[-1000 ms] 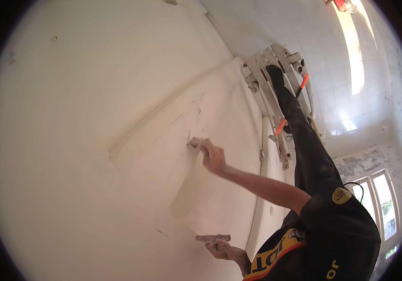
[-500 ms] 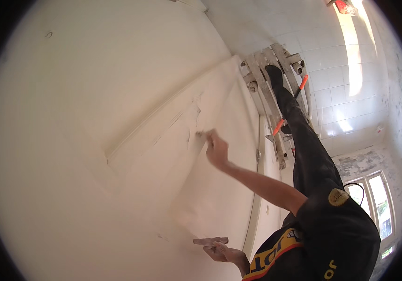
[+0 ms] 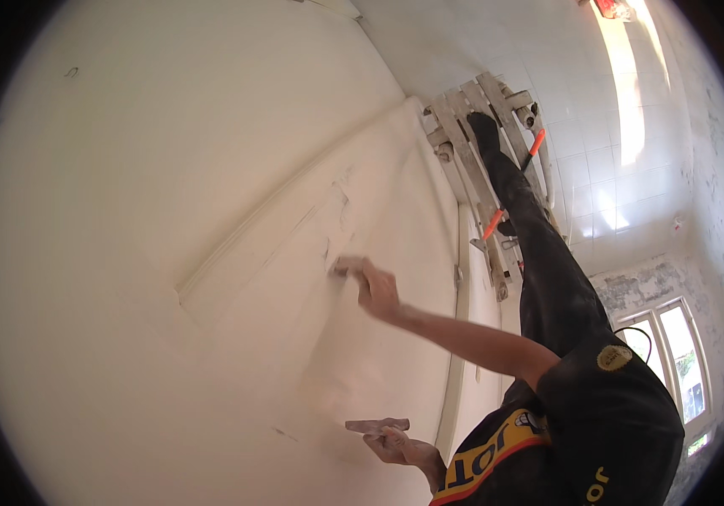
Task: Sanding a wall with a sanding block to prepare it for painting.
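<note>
A pale wall fills the left of the view, with fine scratches and a few dark chips in its surface. My right hand is closed round a small, flat, grey-brown scraper, whose outer end is at the wall beside the chips; whether it touches is hard to tell. Lower down, my left hand grips a flat, smeared scraper-like plate with the thumb on top, held near the wall. Its fingers underneath are partly hidden.
My dark-clad leg rests on a slatted wooden platform. Two orange-handled tools lie there, one an orange-handled scraper. Beyond are a tiled floor and a white-framed window. A ridge crosses the wall.
My right hand has shifted left and slightly down along the wall, and its scraper now shows more of its flat side. My left hand and plate have barely moved.
</note>
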`<state>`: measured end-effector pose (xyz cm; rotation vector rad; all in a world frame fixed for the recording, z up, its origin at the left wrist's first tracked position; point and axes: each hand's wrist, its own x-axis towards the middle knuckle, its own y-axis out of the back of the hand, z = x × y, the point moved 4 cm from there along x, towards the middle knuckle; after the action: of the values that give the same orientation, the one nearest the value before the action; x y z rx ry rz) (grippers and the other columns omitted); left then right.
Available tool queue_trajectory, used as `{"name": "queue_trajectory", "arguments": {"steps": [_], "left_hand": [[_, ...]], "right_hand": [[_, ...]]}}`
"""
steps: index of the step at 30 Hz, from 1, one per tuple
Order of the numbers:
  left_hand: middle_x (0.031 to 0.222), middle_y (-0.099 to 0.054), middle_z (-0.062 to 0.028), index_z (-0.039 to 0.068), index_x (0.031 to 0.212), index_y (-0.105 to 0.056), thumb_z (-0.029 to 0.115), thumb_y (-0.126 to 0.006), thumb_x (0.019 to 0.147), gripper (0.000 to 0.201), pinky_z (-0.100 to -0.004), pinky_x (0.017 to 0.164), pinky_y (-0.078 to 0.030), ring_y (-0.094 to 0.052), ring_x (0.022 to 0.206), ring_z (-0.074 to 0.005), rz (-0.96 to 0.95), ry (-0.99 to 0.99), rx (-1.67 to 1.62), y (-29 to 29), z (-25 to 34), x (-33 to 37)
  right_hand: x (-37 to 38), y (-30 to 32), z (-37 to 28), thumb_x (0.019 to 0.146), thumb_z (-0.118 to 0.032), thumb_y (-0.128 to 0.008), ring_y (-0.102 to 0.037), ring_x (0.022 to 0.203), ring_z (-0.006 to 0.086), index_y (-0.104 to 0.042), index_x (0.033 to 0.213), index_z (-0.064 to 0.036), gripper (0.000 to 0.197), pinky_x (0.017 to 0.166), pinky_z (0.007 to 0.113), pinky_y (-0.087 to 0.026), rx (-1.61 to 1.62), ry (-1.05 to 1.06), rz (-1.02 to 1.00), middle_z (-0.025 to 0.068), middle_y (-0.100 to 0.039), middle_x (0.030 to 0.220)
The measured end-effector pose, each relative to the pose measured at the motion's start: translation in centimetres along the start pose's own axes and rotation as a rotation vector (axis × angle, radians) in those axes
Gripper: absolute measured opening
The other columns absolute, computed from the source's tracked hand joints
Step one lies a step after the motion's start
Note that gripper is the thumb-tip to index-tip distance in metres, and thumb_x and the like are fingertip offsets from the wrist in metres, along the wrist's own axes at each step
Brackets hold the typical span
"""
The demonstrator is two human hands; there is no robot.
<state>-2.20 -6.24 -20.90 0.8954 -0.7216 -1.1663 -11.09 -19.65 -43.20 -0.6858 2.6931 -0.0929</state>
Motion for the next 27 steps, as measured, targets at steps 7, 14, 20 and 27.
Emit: {"name": "queue_trajectory", "arguments": {"steps": [7,14,20,27], "left_hand": [[0.06,-0.04,-0.004,0.0,0.088,-0.046,0.04,-0.051,0.094,0.041,-0.0316,0.074,-0.04,-0.041,0.059,-0.0113,-0.021,-0.01,-0.015,-1.0,0.0,0.6],[0.06,-0.04,-0.0041,-0.001,0.089,-0.046,0.04,-0.051,0.094,0.042,-0.0315,0.075,-0.04,-0.041,0.06,-0.0114,-0.027,0.002,-0.015,-0.8,0.2,0.2],[0.06,-0.04,-0.0041,-0.001,0.09,-0.047,0.04,-0.051,0.094,0.042,-0.0315,0.076,-0.04,-0.041,0.06,-0.0114,-0.013,-0.008,-0.005,-0.2,0.2,0.6],[0.061,-0.04,-0.0042,-0.002,0.092,-0.048,0.04,-0.051,0.094,0.042,-0.0314,0.077,-0.04,-0.041,0.06,-0.0115,-0.028,-0.027,-0.005,0.0,1.4,0.3]], "right_hand": [[0.9,-0.2,3.9,0.087,0.005,-0.05,-0.057,0.06,0.0273,-0.052,0.094,-0.0027,0.01,0.056,0.033,-0.044,-0.245,-0.227,0.055,0.0169,-0.053,0.07],[4.2,0.5,7.6,0.089,0.003,-0.047,-0.058,0.061,0.0268,-0.053,0.092,-0.0028,0.008,0.057,0.033,-0.044,-0.176,-0.18,0.121,0.0168,-0.057,0.072],[3.9,-2.6,4.2,0.087,0.002,-0.052,-0.057,0.059,0.0206,-0.054,0.09,-0.0047,0.007,0.056,0.032,-0.044,-0.23,-0.377,0.153,0.0125,-0.061,0.073],[5.8,-1.9,3.2,0.089,-0.003,-0.053,-0.052,0.054,0.0206,-0.053,0.091,-0.0048,0.003,0.054,0.032,-0.044,-0.13,-0.246,0.15,0.0135,-0.059,0.071]]}}
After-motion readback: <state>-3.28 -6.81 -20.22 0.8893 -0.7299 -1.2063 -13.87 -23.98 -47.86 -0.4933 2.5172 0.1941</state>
